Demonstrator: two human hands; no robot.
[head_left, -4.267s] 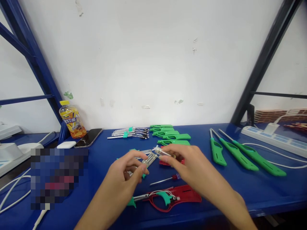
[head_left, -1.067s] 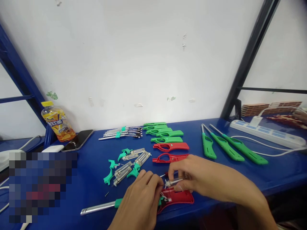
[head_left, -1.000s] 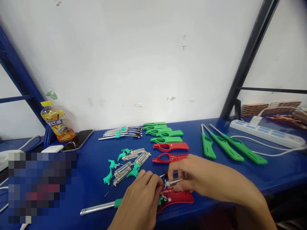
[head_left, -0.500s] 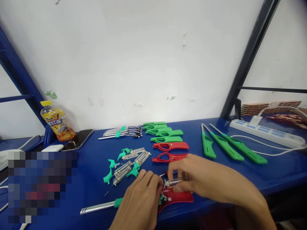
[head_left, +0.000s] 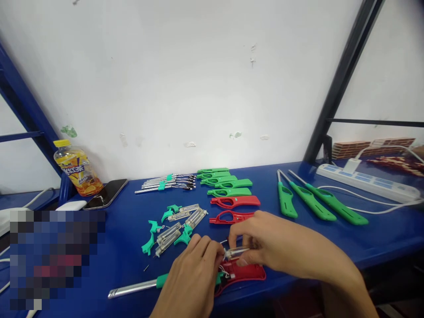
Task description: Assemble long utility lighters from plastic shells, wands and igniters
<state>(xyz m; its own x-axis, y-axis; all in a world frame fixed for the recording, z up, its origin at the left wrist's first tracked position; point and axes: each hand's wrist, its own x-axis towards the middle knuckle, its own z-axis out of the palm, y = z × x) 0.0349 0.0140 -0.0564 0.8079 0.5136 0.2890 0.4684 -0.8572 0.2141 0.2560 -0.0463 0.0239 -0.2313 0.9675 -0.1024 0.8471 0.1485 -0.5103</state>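
Observation:
My right hand (head_left: 256,243) pinches a clear lighter gas tank (head_left: 236,252) between thumb and fingers, just above a red lighter handle half (head_left: 248,271). My left hand (head_left: 195,274) lies across the front of that lighter, its fingers curled and their tips meeting at the tank's left end. What those fingertips grip is hidden. Thin white tubing and wires (head_left: 227,270) show in the red half beside them. From under my left hand a metal lighter barrel (head_left: 132,289) with a green collar (head_left: 162,280) sticks out to the left.
Clear tanks (head_left: 168,236) and teal triggers (head_left: 183,236) lie left of centre. Behind are metal barrels (head_left: 165,182), green handle halves (head_left: 230,191) and red ones (head_left: 235,201). Assembled green lighters (head_left: 311,203), a power strip (head_left: 367,183), a phone (head_left: 107,194) and a drink bottle (head_left: 79,170) stand around.
Both hands stay over the red lighter half. The tank in my right hand has shifted slightly left, its end closer to my left fingertips.

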